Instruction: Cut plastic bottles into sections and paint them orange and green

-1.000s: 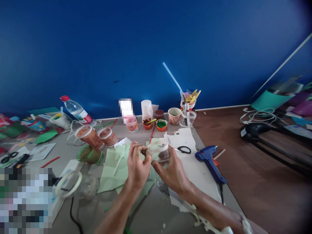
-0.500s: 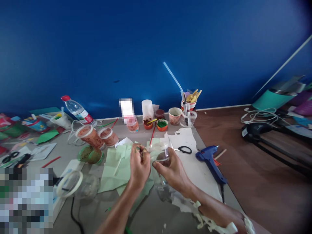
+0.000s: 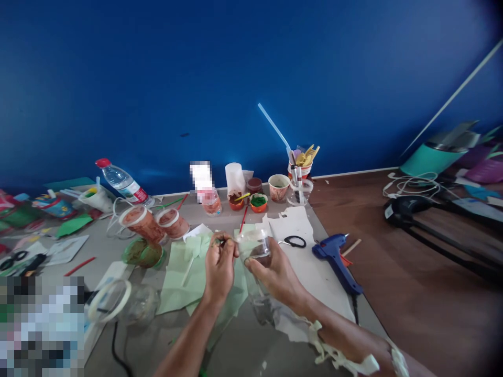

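Observation:
My right hand (image 3: 277, 275) is wrapped round a small clear plastic cup (image 3: 256, 247) and holds it above the grey table (image 3: 243, 345). My left hand (image 3: 219, 268) is closed in a pinch right at the cup's rim; what its fingers hold is too small to make out. Both hands hover over pale green paper pieces (image 3: 184, 272) and white cut paper (image 3: 302, 262). A clear jar (image 3: 262, 303) lies on the table just below my right hand.
Black scissors (image 3: 293, 241) and a blue glue gun (image 3: 337, 255) lie right of the hands. Paint cups (image 3: 258, 201), a cup of tools (image 3: 300, 170), brown-filled tubs (image 3: 143, 222), a water bottle (image 3: 121, 180) and a tape roll (image 3: 109, 300) crowd the table. Cables lie on the wooden floor (image 3: 408, 293).
The right hand has tilted the cup more upright and kept it close to the left hand's pinch. The view has shifted slightly.

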